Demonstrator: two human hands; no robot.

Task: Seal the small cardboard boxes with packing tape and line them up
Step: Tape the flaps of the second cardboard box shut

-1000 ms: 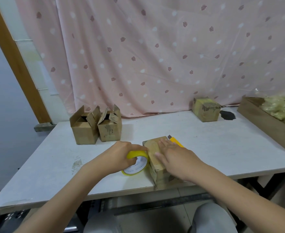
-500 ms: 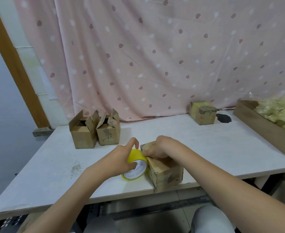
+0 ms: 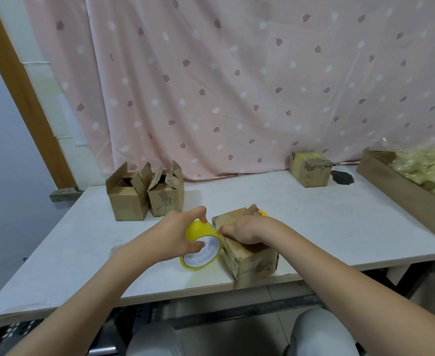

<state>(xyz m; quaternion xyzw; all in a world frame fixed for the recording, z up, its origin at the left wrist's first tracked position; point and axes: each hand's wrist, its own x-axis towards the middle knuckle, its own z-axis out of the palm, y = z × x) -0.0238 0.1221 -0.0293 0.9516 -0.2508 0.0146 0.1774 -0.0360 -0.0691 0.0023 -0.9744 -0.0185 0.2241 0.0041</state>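
A small closed cardboard box stands at the front edge of the white table. My right hand lies on its top, fingers curled at the left top edge. Just left of the box, my left hand grips a yellow roll of packing tape, thumb on its white core and forefinger over the rim. The roll touches the box's left side. Two open boxes stand side by side at the back left. A taped box sits at the back right.
A long shallow cardboard tray with crumpled yellowish plastic lies along the right edge. A dark patch marks the table beside the taped box. A yellow object peeks out behind my right hand. A pink curtain hangs behind.
My right hand went from flat on the box top to curled at its left edge by the roll. My left hand shifted its grip on the roll, forefinger lifted onto the rim.
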